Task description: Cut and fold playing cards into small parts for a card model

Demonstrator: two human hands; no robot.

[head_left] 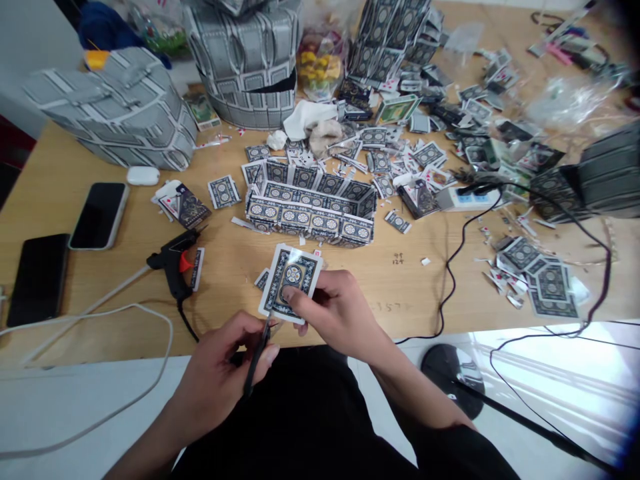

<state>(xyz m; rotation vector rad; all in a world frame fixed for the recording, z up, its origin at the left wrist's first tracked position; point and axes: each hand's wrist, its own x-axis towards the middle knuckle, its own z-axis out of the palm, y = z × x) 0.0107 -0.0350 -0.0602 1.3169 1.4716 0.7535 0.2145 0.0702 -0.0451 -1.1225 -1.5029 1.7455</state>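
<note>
My left hand (217, 377) is closed round a pair of dark-handled scissors (256, 363). The blades meet the lower left edge of a playing card (291, 275); whether they have cut into it I cannot tell. That card, blue-patterned with a white border, is pinched in my right hand (345, 313), thumb on top. A red-marked corner peeks out behind it, so more than one card may be held. Just beyond lies an open rectangular box (310, 217) built from folded cards. A small card piece (261, 279) rests on the table left of the held card.
A glue gun (177, 262) with its cord lies left, near two phones (99, 215) (39, 279). Woven card bags (135, 110) (250, 87) stand at the back left. Loose cards (550, 283) and a power strip (470, 198) with black cables lie right.
</note>
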